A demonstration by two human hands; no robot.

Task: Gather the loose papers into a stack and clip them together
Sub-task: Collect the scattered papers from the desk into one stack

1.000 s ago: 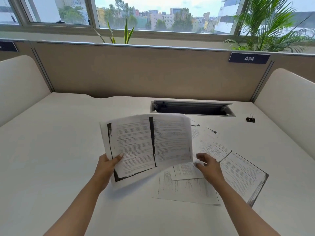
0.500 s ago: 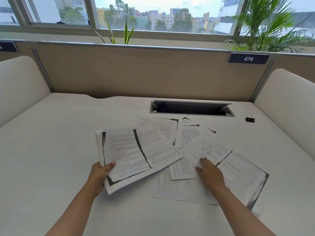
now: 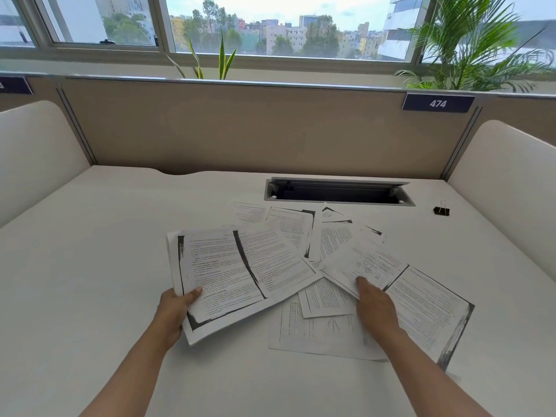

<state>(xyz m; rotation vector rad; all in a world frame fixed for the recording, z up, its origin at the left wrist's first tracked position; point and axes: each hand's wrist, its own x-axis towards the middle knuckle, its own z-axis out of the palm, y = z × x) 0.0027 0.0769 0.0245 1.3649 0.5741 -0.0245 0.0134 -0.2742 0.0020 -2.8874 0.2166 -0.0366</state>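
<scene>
White sheets [image 3: 240, 272] in left grip [image 3: 174, 308], right hand [image 3: 376, 305] flat (open) on loose papers [image 3: 370, 263].

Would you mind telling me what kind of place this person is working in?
Most likely an office workstation in an upper-floor building: a white desk enclosed by partition panels, one bearing a numbered plate reading 474, with a cable hatch set into the desktop and windows overlooking city buildings.

Left hand [image 3: 174, 308], lower centre-left: gripping printed sheets [image 3: 237, 278]. Right hand [image 3: 376, 305], lower centre-right: flat on loose papers [image 3: 331, 251] scattered over white table [image 3: 90, 266]. Binder clip [image 3: 441, 210], right, apart.
</scene>
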